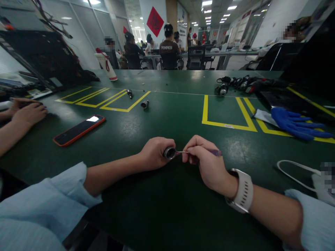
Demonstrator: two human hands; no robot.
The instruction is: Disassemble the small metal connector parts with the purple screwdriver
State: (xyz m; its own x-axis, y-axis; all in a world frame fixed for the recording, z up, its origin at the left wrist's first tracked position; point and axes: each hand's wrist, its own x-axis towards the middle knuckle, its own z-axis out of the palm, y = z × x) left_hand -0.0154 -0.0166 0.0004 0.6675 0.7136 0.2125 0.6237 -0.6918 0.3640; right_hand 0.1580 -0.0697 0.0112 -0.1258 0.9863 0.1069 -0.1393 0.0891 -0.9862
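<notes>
In my left hand (pixel 157 151) is a short, hollow, dark metal cylinder (pixel 170 153), its round open end facing me. The fingers are wrapped round it. My right hand (pixel 205 158) pinches a thin-shafted tool with a purple handle (pixel 216 152), its slim metal shaft pointing left. The shaft's tip meets the near right side of the cylinder's rim; whether it goes inside I cannot tell. Both hands are close together, low over the green table (pixel 167 122). Two small metal parts lie farther off: a dark one (pixel 129 93) and a cup-shaped one (pixel 144 104).
At left lies a red-cased phone (pixel 80 130), near another person's hands (pixel 28 111). Yellow tape (pixel 227 126) marks boxes on the table. To the right are a blue glove (pixel 295 122), a white mask (pixel 318 183) and metal parts with cables (pixel 223 89). A white cup-like container (pixel 106 68) stands behind.
</notes>
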